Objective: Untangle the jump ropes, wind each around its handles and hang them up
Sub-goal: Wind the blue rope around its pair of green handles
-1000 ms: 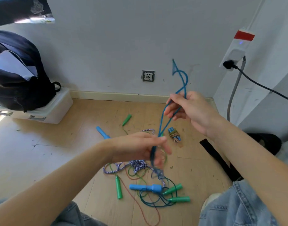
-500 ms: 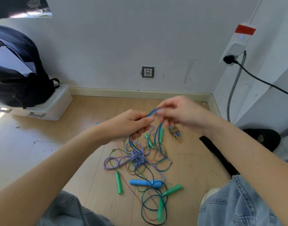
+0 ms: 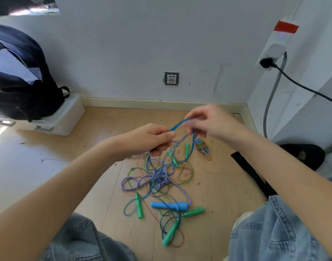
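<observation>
A tangle of jump ropes (image 3: 159, 178) lies on the wooden floor in front of me: a blue-and-white braided rope knotted in the middle, thin green, red and blue cords around it. Several green handles (image 3: 139, 206) and a light-blue handle (image 3: 169, 205) lie at its near side. My left hand (image 3: 152, 138) and my right hand (image 3: 208, 121) both pinch one blue rope (image 3: 177, 126), which spans between them above the pile and hangs down in loops into the tangle. Two green handles (image 3: 187, 150) dangle or lie just below my hands.
A dark backpack (image 3: 20, 81) sits on a white box (image 3: 61, 117) at the left wall. A small wound bundle (image 3: 202, 147) lies right of the pile. A black strap (image 3: 251, 174) and dark object lie at right. A wall socket (image 3: 171, 78) and a cable (image 3: 270, 102) are behind.
My right hand has come down from high up, where it held the blue rope raised. Both hands now meet low above the pile, then drift slightly apart with the rope between them.
</observation>
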A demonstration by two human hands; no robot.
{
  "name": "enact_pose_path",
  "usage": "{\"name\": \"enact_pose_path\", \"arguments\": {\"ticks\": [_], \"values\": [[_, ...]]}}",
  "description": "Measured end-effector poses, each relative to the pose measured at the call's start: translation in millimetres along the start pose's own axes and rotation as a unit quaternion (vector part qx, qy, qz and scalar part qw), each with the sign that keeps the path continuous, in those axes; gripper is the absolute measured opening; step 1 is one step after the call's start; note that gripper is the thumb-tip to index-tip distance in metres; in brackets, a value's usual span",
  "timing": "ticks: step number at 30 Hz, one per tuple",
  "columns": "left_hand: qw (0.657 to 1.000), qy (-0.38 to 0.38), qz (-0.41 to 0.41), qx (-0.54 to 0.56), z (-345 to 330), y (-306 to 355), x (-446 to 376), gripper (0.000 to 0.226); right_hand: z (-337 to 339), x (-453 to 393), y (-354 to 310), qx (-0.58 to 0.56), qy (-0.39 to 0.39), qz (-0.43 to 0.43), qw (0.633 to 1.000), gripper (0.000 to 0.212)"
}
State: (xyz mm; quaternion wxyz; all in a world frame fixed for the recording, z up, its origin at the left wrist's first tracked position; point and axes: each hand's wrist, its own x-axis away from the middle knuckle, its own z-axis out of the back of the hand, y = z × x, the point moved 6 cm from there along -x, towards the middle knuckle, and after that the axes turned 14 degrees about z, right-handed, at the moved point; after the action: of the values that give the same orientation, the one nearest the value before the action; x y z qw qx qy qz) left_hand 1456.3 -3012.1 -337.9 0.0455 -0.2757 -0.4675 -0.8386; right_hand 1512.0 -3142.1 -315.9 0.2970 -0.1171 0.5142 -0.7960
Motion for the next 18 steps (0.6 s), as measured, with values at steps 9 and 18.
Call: {"name": "enact_pose_path", "arguments": {"ticks": [9,18], "values": [[0.981,0.067,0.012,-0.184,0.6,5.8,1.0,0.043,-30.8,16.5,5.5,0.083,-0.210,-0.019,0.974,0.052],[0.986,0.027,0.076,-0.144,-2.3,-16.0,-1.9,0.043,33.3,-2.9,2.4,-0.072,0.178,-0.003,0.981,0.021]]}}
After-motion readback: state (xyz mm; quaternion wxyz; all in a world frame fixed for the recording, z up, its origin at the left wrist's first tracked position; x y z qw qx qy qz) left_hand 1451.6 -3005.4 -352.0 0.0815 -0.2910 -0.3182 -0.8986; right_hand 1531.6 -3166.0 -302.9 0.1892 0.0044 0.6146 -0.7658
